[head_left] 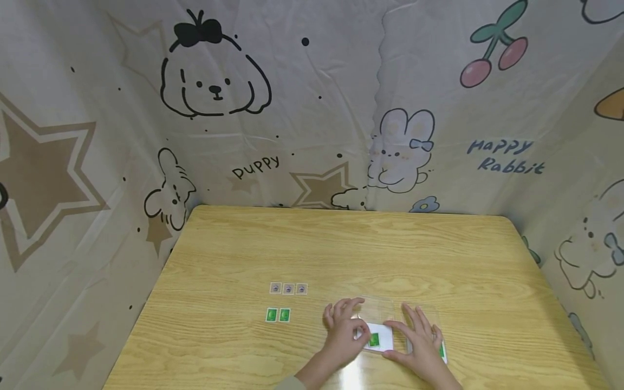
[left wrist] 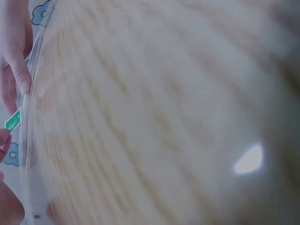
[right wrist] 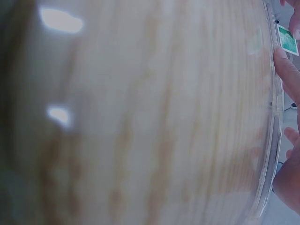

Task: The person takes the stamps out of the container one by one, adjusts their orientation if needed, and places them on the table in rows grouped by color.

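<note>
In the head view my left hand [head_left: 345, 337] pinches a small white-edged green card [head_left: 374, 339] between thumb and forefinger. The card is over the white inside of a clear plastic case [head_left: 387, 342], whose transparent lid [head_left: 378, 309] lies opened out behind it. Thumb and forefinger of my right hand [head_left: 420, 346] grip that case by its right part. Beneath the right hand lies a second case, mostly hidden, with a bit of green card [head_left: 442, 352] showing. The left wrist view catches the pinched green card [left wrist: 13, 120] standing tilted above the case edge.
Left of my hands, three small purple-grey cards [head_left: 288, 288] lie in a row on the wooden table [head_left: 234, 244]. Two green cards [head_left: 278, 314] lie in front of them. A printed cloth [head_left: 322, 135] hangs around the table's back and sides.
</note>
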Tool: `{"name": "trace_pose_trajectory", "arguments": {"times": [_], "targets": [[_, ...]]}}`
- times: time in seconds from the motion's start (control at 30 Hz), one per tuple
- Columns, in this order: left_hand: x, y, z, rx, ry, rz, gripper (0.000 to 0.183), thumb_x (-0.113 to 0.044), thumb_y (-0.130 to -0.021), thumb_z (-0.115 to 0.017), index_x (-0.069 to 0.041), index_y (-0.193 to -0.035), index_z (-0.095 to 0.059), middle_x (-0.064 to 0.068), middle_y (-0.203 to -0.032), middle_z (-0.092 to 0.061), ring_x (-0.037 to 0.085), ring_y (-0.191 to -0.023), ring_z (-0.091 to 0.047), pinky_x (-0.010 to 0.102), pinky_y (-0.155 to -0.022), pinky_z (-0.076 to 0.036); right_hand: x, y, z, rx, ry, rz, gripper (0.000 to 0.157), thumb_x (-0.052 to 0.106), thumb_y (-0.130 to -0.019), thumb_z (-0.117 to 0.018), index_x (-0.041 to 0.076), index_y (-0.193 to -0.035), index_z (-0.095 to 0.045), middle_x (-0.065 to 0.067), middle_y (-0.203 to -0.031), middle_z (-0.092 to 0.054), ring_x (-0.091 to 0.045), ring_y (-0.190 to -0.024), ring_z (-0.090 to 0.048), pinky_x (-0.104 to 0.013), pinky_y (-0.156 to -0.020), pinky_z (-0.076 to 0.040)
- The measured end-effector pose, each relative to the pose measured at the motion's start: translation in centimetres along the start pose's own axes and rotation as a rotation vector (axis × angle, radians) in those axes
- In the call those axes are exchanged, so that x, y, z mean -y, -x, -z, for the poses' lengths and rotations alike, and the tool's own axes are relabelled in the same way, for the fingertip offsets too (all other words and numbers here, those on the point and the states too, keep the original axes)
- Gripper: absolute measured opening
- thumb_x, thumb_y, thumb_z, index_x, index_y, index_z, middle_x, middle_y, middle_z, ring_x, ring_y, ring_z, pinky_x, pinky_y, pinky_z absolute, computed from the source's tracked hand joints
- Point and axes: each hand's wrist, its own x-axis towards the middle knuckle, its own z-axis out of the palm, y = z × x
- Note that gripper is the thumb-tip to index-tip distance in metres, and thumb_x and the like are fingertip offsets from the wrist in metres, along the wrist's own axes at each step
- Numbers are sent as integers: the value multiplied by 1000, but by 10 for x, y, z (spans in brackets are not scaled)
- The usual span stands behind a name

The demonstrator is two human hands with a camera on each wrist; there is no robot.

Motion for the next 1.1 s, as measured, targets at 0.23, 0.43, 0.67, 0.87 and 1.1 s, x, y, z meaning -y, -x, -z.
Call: {"name": "trace_pose_trajectory", "arguments": {"times": [0.23, 0.43, 0.67, 0.87, 1.1], "targets": [[7, 1, 3, -5, 2, 13, 9, -27, -71, -68, -27, -65, -61, -15, -135, -38, 23, -128, -23, 58, -100, 0, 2, 0, 1, -7, -16, 8, 60, 44, -61, -75, 21, -114, -58, -26, -139, -26, -52, -124, -10, -77, -81, -2], [11, 0, 10, 13, 8, 49, 11, -27, -71, -68, -30, -65, -59, -17, -136, -36, 23, -129, -22, 55, -102, 4, 2, 0, 1, 1, -19, -3, 60, 44, -62, -75, 21, -115, -58, -26, -139, -25, -52, -124, -10, -77, -81, -1], [16, -2, 21, -10, -16, 36, 11, -24, -70, -69, -27, -64, -61, -12, -135, -39, 27, -127, -25, 57, -101, 0, 2, 0, 1, -2, -27, -6, 59, 44, -61, -75, 22, -113, -58, -26, -139, -25, -52, -124, -10, -77, -82, 0], [23, -3, 31, -31, 28, 74, 15, -17, -67, -70, -25, -61, -59, -11, -134, -41, 28, -128, -25, 59, -101, 2, 1, 0, 0, 7, -32, -12, 58, 43, -62, -75, 22, -114, -58, -24, -140, -24, -52, -124, -9, -76, -82, 0], [33, -3, 41, -51, 57, 96, 19, -14, -65, -70, -26, -58, -57, -9, -133, -43, 31, -128, -23, 60, -100, 5, 1, 0, 0, 6, -38, -11, 58, 42, -62, -75, 22, -113, -58, -24, -140, -24, -51, -125, -9, -76, -83, 1]]}}
